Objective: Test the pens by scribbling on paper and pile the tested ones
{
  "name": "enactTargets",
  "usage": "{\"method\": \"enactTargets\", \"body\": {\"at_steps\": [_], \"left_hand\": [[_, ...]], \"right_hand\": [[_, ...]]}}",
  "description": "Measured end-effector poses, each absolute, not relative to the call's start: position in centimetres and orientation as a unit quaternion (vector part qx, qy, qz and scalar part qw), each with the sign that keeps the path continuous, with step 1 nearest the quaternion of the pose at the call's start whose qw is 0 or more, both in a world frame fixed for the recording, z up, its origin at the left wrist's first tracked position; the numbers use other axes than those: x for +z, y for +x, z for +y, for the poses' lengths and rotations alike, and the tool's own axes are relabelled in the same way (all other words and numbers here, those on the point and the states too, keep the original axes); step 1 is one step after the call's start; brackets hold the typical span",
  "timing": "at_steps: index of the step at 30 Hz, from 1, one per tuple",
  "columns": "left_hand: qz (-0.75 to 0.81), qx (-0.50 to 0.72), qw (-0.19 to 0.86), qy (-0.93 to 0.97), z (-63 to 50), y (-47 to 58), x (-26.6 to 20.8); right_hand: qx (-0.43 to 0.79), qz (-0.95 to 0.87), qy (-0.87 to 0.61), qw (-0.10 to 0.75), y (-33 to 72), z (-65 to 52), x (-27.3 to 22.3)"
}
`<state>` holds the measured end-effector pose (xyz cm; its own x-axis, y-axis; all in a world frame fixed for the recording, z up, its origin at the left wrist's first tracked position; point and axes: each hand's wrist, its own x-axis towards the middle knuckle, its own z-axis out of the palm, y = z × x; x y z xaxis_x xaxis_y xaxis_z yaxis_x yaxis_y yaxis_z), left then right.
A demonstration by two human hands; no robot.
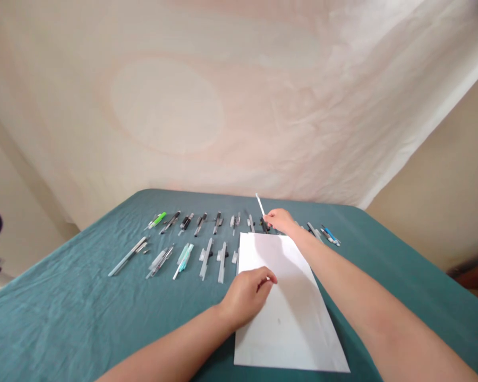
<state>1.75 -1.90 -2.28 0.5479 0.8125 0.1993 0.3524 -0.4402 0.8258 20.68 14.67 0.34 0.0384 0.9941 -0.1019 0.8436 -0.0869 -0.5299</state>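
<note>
My right hand [281, 220] reaches to the far row of pens and pinches a slim white pen-like stick [259, 203], which points up and away. Just beneath that hand lies a dark pen part [264, 225] on the cloth. Over the white paper [298, 339] my left hand [249, 294] is closed, its thumb and forefinger tips together. Whether anything sits between those fingertips cannot be made out. A small grey speck [279, 320] shows on the paper below. My right forearm hides part of the far row's right side.
Pens taken apart lie in two rows on a green cloth [63, 313]. Among them are a bright green piece [158, 219], a light-blue pen [186, 258], a long clear barrel [127, 257] and a blue pen [330, 234]. A pale sheet [239, 106] hangs behind the table.
</note>
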Motion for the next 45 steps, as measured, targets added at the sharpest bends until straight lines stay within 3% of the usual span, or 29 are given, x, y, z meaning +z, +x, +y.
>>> {"method": "enactTargets", "body": {"at_steps": [4,14,22,30,36,41,45], "left_hand": [[0.328,0.26,0.311,0.853,-2.7,1.6,-2.2],[0.311,0.195,0.256,0.894,-3.1,1.3,-2.8],[0.305,0.188,0.24,0.902,-3.3,1.1,-2.6],[0.322,0.215,0.253,0.887,-2.8,1.3,-2.3],[0.369,0.251,0.268,0.854,-2.5,1.7,-2.0],[0.387,0.238,0.269,0.849,-2.3,2.0,-2.2],[0.369,0.217,0.263,0.865,-2.9,2.1,-1.3]], "right_hand": [[0.202,-0.637,-0.735,0.112,18.2,19.5,0.0],[0.113,-0.65,-0.75,0.048,12.1,22.7,-1.7],[0.039,-0.667,-0.738,0.091,15.3,18.5,0.3],[0.007,-0.626,-0.771,0.117,30.5,7.1,2.4],[0.034,-0.571,-0.811,0.122,38.5,0.1,-1.4],[0.075,-0.563,-0.809,0.15,38.3,-2.1,-4.6],[0.107,-0.571,-0.793,0.185,37.5,-3.1,-4.1]]}}
